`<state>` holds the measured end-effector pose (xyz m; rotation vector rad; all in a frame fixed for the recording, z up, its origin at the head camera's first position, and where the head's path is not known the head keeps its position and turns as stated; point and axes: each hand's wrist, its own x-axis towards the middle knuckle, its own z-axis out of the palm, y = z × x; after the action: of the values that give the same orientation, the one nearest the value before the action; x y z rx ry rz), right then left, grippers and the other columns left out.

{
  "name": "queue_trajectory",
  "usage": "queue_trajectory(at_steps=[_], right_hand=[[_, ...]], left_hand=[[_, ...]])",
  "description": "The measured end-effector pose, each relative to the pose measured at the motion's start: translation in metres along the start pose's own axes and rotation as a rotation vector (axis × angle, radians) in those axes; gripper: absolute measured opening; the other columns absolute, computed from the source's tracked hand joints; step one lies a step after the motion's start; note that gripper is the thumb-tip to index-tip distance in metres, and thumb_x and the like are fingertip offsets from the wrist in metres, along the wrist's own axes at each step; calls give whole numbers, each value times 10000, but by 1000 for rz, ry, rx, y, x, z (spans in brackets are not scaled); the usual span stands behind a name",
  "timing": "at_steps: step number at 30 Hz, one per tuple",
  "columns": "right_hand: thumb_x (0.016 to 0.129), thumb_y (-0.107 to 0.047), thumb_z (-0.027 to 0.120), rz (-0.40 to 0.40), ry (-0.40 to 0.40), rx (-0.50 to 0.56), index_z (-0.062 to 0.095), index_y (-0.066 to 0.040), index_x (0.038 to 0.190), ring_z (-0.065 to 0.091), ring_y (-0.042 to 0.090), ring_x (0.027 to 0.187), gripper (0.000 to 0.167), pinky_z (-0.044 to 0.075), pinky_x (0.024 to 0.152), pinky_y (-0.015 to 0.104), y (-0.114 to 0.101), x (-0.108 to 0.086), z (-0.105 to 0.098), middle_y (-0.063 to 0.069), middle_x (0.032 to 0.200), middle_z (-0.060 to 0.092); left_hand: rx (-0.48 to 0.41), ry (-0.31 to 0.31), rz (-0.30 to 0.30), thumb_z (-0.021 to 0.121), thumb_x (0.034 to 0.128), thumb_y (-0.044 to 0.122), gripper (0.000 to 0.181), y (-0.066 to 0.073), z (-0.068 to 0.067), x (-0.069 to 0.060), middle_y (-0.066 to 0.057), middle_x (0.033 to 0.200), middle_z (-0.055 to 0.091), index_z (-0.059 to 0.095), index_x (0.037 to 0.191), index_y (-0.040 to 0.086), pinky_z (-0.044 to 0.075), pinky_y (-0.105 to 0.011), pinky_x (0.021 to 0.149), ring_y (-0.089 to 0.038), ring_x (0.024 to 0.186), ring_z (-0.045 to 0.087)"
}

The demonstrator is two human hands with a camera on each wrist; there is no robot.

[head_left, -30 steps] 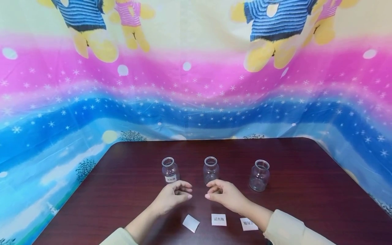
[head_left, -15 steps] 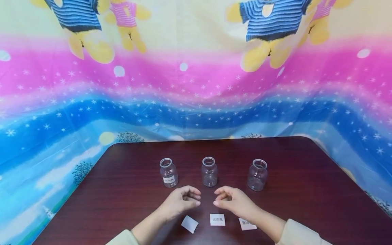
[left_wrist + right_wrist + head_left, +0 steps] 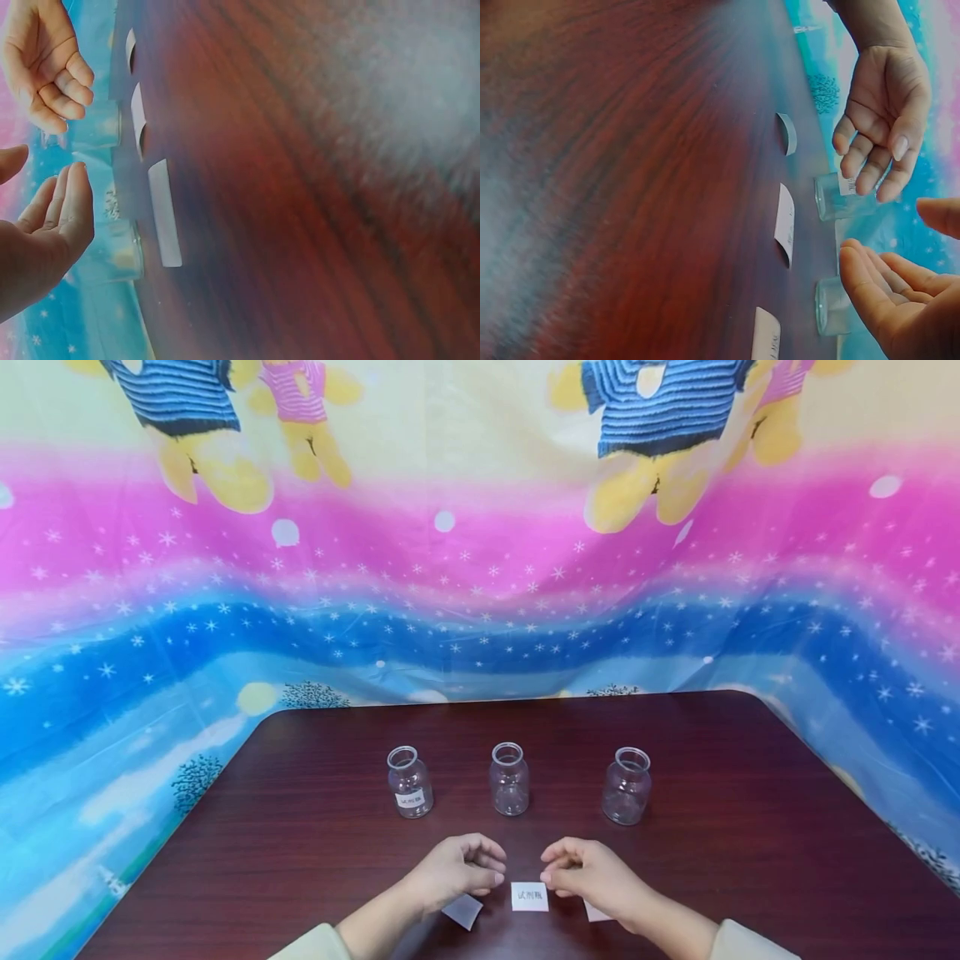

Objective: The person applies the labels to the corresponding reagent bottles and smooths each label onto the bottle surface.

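Note:
Both hands hover over the near part of the table with fingers loosely bent and nothing held. The left hand (image 3: 457, 872) is above the left paper label (image 3: 463, 910), the right hand (image 3: 592, 877) above the right label (image 3: 596, 912), partly covering it. Between them lies the middle label (image 3: 529, 897), with handwriting on it. In the left wrist view the left hand (image 3: 49, 232) faces the right hand (image 3: 49, 67); the right wrist view shows the left hand (image 3: 885, 112) and right hand (image 3: 907, 300) apart, the curved labels (image 3: 784, 221) below on the table.
Three clear glass jars stand in a row beyond the hands: the left jar (image 3: 410, 785) bears a written label, while the middle jar (image 3: 509, 781) and right jar (image 3: 626, 787) show none. A patterned cloth (image 3: 480, 568) hangs behind the dark red table (image 3: 315, 793).
Both hands have moved back from near the jars toward the labels and to the right, staying apart. The jars and labels have kept their places on the table; the head view has shifted slightly.

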<state>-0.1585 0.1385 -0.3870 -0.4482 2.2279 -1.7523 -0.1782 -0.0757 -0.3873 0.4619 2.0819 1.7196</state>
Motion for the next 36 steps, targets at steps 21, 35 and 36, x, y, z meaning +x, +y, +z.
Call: queue_trajectory(at_steps=[21, 35, 36], right_hand=[[735, -41, 538, 133, 17, 85, 464, 173, 965, 580, 253, 744, 323, 487, 659, 364, 19, -8, 5, 105, 812, 584], [768, 7, 503, 141, 29, 167, 444, 209, 952, 560, 199, 741, 279, 490, 680, 361, 25, -3, 13, 109, 799, 563], [766, 6, 504, 140, 31, 168, 445, 208, 951, 561, 197, 739, 280, 491, 679, 359, 25, -3, 13, 107, 797, 562]], left_hand=[[-97, 20, -154, 540, 700, -72, 333, -17, 12, 2, -129, 798, 575, 458, 1012, -153, 505, -344, 621, -194, 690, 561], [-151, 96, -196, 522, 745, -50, 354, -25, 20, 10, -163, 786, 565, 408, 1046, -199, 506, -294, 611, -171, 653, 572], [-149, 100, -194, 520, 746, -51, 345, -25, 21, 10, -159, 779, 567, 413, 1039, -197, 506, -292, 611, -168, 653, 572]])
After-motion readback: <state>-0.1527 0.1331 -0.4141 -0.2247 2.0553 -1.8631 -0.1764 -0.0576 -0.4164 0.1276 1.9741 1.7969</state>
